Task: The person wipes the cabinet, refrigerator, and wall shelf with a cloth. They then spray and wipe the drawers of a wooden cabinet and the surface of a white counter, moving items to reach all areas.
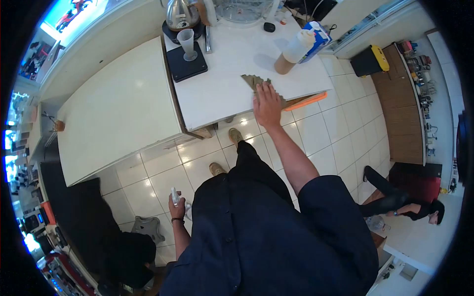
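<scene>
My right hand [268, 107] lies on a crumpled olive-green cloth [253, 80], its fingers pressing the cloth against the white tabletop [224, 96] near the front edge. Down at my left side, my left hand [177, 208] is wrapped round a spray bottle [175, 195] with a white head; most of its body is hidden. Beyond the cloth stands a squeeze bottle [292, 53] with brown liquid in its lower part. A blue and white carton [316, 42] is just behind it. To the left, a clear plastic cup [187, 45] rests on a black scale [183, 68].
A glass-and-metal kettle [181, 16] and a glass vessel [241, 10] stand at the back. To the left is a lower cream counter [118, 108]. An orange-edged tray [307, 100] sticks out beneath the tabletop. Another person [395, 200] is at the right.
</scene>
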Available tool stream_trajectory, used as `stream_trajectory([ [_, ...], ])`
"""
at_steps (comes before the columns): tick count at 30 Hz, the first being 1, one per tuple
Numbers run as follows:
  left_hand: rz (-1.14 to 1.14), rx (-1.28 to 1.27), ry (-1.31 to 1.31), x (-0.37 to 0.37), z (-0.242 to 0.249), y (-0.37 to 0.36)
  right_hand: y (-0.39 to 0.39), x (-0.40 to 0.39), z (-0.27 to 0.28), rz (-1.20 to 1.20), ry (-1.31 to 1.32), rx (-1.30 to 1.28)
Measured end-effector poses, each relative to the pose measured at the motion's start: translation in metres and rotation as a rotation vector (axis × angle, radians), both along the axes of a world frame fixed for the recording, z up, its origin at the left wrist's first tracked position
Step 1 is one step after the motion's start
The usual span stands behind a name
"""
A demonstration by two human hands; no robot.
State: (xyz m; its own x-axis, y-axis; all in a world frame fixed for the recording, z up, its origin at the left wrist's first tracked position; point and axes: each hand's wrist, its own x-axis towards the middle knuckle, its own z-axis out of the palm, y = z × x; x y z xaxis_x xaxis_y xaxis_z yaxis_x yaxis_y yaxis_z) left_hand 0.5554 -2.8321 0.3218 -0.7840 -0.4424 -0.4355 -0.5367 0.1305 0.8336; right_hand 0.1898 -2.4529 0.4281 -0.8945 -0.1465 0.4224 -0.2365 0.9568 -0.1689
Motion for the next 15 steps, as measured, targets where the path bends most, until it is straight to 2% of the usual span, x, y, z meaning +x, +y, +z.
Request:
stream_trajectory([
  [5, -0.017, 0.007, 0.083, -0.043, 0.018, 0.016, -0.055, 0.01, 0.006, 0.209, -0.026, -0.055],
  [8, -0.033, 0.009, 0.026, -0.06, 0.022, 0.023, -0.061, 0.015, 0.015, 0.298, -0.018, -0.13],
  [11, -0.081, -0.014, 0.037, -0.08, 0.025, 0.04, -0.022, 0.008, 0.017, 0.387, -0.023, -0.186],
  [15, -0.15, -0.062, -0.018, -0.113, 0.026, 0.074, 0.075, -0.007, 0.01, 0.25, 0.01, -0.198],
])
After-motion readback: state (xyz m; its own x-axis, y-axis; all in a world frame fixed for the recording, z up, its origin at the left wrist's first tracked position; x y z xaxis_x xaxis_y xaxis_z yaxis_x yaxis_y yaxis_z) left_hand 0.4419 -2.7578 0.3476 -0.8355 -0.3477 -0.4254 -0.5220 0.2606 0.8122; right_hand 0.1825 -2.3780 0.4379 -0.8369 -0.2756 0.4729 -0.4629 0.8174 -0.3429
